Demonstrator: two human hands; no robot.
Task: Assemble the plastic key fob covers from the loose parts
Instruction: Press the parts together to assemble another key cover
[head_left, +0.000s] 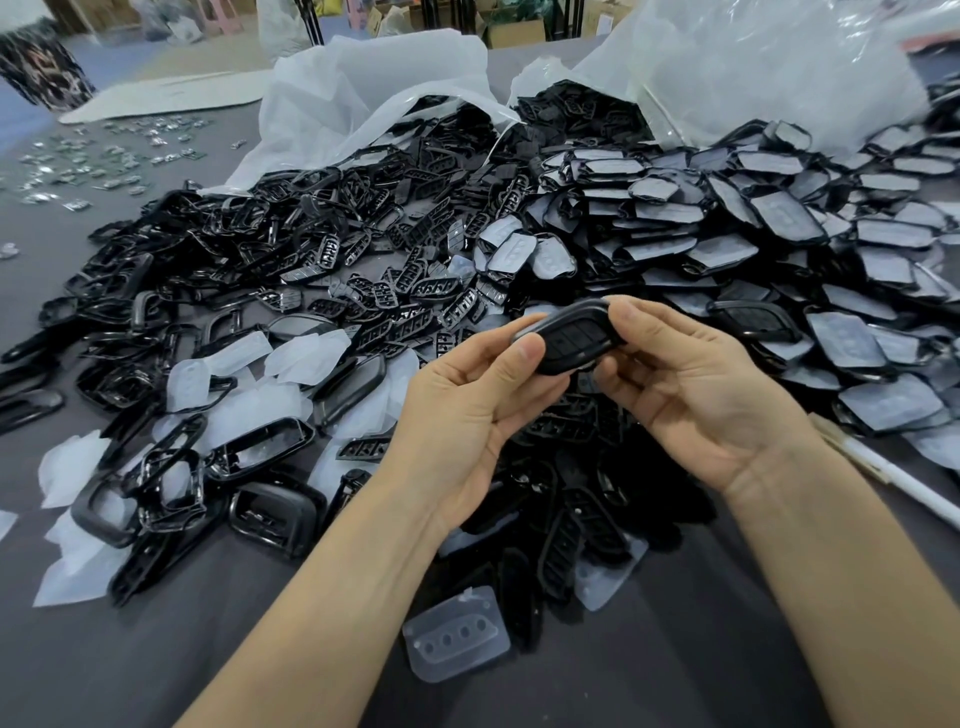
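The key fob cover (569, 338) is up off the table between my two hands, over the middle of the heap. It is one smooth, rounded shell of matt black plastic with a glossy button panel in its face; how many buttons, I cannot make out. My left hand (467, 410) pinches its near end, thumb on top and fingers curled beneath. My right hand (696, 395) grips the far end, thumb over the upper edge, so that end is hidden.

Below my wrists lies one translucent, rubbery pad (457, 644) with four oval dimples. More such pads (291, 364) are scattered to the left, among hollow glossy black frames (208, 249), far too many to count. Behind the cover lie ribbed black button grids (415, 291), also past counting. On the right, flat black pieces with cloudy film faces (779, 249) overlap like shingles.

Two crinkled clear plastic bags (363, 93) spill these heaps onto the grey table (156, 649). Small shiny bits (104, 156) at far left are too tiny to identify. A white stick (904, 483) runs off the right edge.
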